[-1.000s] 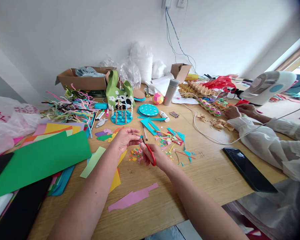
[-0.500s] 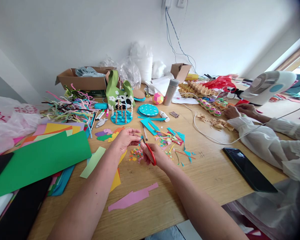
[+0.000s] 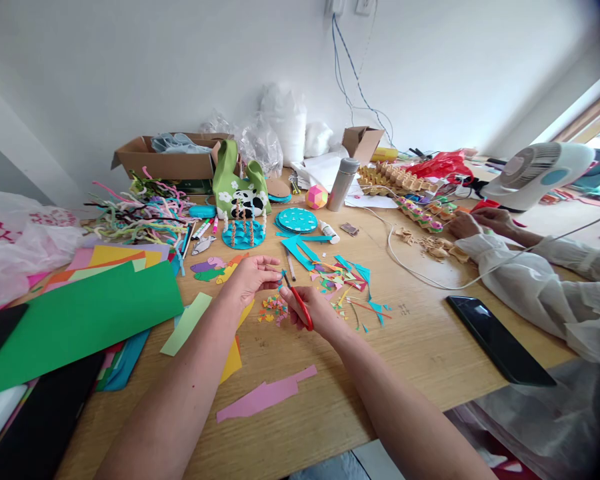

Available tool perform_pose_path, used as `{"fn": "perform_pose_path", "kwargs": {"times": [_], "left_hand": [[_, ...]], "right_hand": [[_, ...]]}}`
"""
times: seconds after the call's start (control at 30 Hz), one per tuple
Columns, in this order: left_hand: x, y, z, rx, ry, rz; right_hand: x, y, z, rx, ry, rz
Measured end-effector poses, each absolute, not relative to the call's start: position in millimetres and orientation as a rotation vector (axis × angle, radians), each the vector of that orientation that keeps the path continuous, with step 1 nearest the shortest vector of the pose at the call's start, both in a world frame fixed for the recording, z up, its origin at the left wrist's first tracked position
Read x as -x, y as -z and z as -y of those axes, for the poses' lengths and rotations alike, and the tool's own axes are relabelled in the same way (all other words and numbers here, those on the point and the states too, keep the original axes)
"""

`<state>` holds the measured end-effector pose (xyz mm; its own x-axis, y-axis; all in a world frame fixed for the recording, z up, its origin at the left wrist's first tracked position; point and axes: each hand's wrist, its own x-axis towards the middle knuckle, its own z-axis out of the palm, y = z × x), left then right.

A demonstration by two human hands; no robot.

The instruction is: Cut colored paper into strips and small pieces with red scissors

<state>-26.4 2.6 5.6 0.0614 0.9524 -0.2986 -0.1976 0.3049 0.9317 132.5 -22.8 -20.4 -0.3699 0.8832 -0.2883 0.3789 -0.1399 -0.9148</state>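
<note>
My left hand (image 3: pixel 253 277) pinches a tiny blue piece of paper (image 3: pixel 283 273) between thumb and fingertips. Wrapped in my right hand (image 3: pixel 314 308) is a pair of red-handled scissors (image 3: pixel 305 315), with the blades pointing up and left at the blue piece. Under and beside the hands lies a heap of tiny coloured paper bits (image 3: pixel 273 308). Paper fish (image 3: pixel 209 272) in purple, green, yellow and orange lie just beyond my left hand. Blue paper offcuts (image 3: pixel 300 252) and mixed scraps (image 3: pixel 333 279) are spread past my right hand. A pencil (image 3: pixel 291 265) lies beyond the fingertips.
Coloured sheets (image 3: pixel 85 320) are stacked at left; a pink strip (image 3: pixel 265 397) lies in front. Blue discs (image 3: pixel 297 221), a steel bottle (image 3: pixel 343 185) and a panda bag (image 3: pixel 243 193) stand behind. At right are a phone (image 3: pixel 497 340), a cable (image 3: pixel 405 270), a fan (image 3: pixel 530 173) and another person's hands (image 3: pixel 467 223).
The scissors have turned slightly in my right hand, and their red handles look closer together. Both hands stay in nearly the same place.
</note>
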Motion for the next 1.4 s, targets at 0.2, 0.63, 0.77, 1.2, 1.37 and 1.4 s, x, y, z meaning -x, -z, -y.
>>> {"fn": "perform_pose_path", "kwargs": {"times": [0.2,0.63,0.77,1.2,1.37,1.4], "left_hand": [[26,-4,-2,-0.849,-1.056,-1.165],[28,-2,-3,-0.859,-1.052,-1.155],[30,0,-4,-0.876,-1.018,-1.143],[36,-6,-7,-0.825,-0.992,-1.161],[42,-8,-7,-0.882,-1.025,-1.178],[43,-9,-7,-0.891,-1.026,-1.179]], "right_hand": [[-132,21,22,1.444,-1.526,1.673],[-132,21,22,1.469,-1.533,1.625],[-131,18,23,1.502,-1.524,1.614],[-134,24,21,1.454,-1.555,1.632],[-134,18,24,1.45,-1.557,1.715],[-133,17,24,1.443,-1.55,1.736]]}}
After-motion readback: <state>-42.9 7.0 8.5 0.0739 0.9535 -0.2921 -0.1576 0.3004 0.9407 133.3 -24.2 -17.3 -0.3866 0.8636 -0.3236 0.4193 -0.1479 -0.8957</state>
